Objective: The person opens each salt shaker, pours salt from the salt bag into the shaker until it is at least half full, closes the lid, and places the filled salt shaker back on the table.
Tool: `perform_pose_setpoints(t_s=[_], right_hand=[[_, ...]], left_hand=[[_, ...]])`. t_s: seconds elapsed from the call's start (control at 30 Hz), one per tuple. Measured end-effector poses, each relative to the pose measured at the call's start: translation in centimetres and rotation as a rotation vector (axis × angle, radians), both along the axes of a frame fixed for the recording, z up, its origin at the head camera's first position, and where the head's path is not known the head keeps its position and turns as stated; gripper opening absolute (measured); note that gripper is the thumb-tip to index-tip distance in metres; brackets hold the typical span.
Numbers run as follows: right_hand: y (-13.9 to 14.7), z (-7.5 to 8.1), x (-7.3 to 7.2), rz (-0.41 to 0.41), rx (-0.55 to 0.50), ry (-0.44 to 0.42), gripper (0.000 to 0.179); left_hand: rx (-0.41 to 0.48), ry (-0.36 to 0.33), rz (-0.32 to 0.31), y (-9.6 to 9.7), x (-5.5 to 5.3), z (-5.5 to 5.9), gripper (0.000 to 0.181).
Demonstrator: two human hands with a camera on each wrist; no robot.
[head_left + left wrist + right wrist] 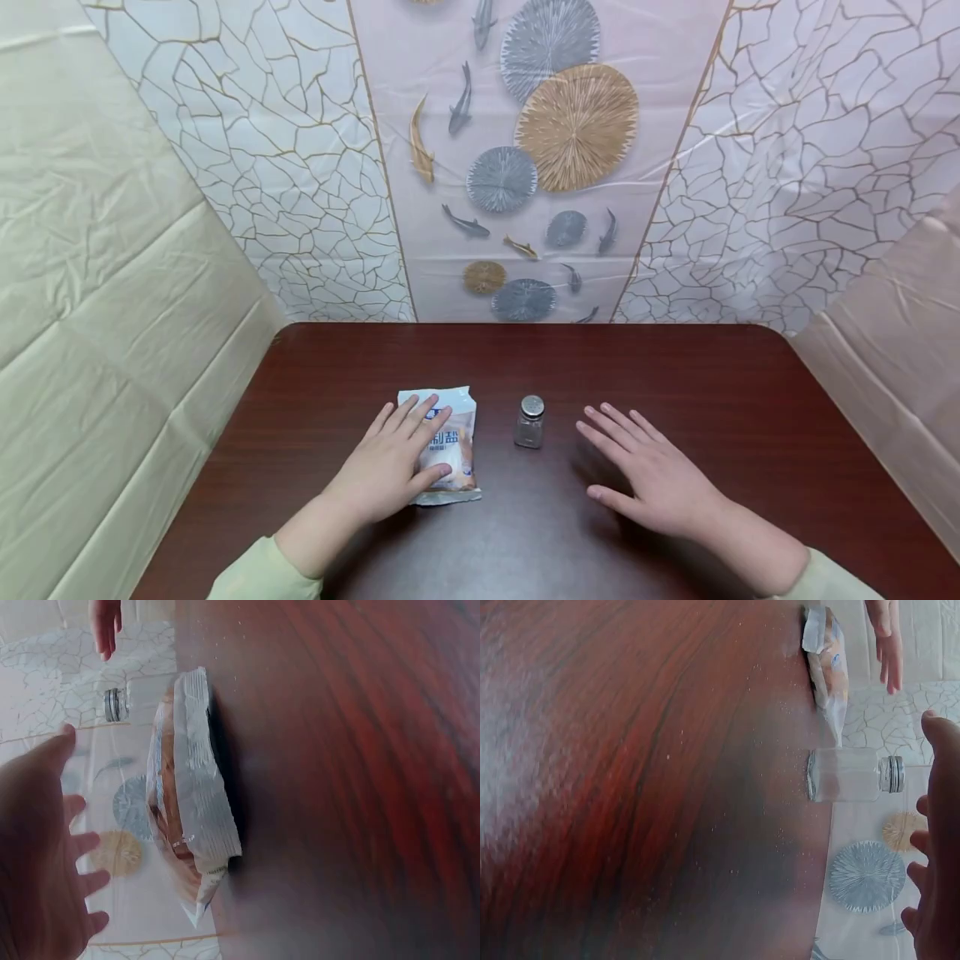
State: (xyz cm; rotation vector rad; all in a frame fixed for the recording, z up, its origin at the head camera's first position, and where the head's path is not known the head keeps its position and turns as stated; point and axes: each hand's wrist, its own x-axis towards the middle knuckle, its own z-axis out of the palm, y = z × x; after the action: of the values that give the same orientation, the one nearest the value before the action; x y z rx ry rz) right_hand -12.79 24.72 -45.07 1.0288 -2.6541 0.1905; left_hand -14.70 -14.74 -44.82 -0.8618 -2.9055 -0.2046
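From the head view, my left hand (386,475) is hovering over a packet (459,446) with blue printed characters, fingers spread, grasping nothing. The packet is lying flat on the dark red-brown table (637,358), partly hidden beneath my fingers and thumb. My right hand (663,483) is hovering over the table on the other side, its fingers extended and its grip released too. Between my hands a small clear shaker (529,425) with a metal cap (532,406) is standing upright, nearer to my right fingertips than to my left hand and just beside the packet. Light green sleeves (266,575) are covering my forearms, and a patterned backdrop (300,167) is hanging behind the table.

From the left wrist, I am seeing a gap between my loose left hand and the packet, so I am not touching it. The packet's crimped end is facing this camera, and the shaker is standing beyond it, with my right fingers showing farther off.

From the right wrist, my relaxed right hand is hovering higher than the shaker's cap, well apart from its glass. Pale specks are dotting the tabletop, and the packet is lying beyond the shaker, under my left hand.
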Motion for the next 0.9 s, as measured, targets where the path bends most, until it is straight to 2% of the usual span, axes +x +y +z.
perform_pose_setpoints(t_s=[0.13, 0.43, 0.7, 0.9], right_hand=[[-0.2, 0.2, 0.2, -0.032, -0.051, -0.010, 0.076], [-1.1, 0.5, 0.2, -0.142, -0.161, -0.052, 0.061], [-1.5, 0.3, -0.1, -0.173, -0.203, -0.059, 0.050], [-1.7, 0.2, -0.4, -0.192, -0.215, -0.062, 0.045]], left_hand=[[0.028, 0.009, 0.021, 0.3, 0.0, -0.1, 0.074], [0.128, 0.055, 0.010, 1.0, 0.0, 0.2, 0.065], [0.207, 0.048, 0.068, 2.1, 0.0, 0.6, 0.053], [0.283, 0.026, 0.090, 2.9, -0.3, 0.4, 0.050]])
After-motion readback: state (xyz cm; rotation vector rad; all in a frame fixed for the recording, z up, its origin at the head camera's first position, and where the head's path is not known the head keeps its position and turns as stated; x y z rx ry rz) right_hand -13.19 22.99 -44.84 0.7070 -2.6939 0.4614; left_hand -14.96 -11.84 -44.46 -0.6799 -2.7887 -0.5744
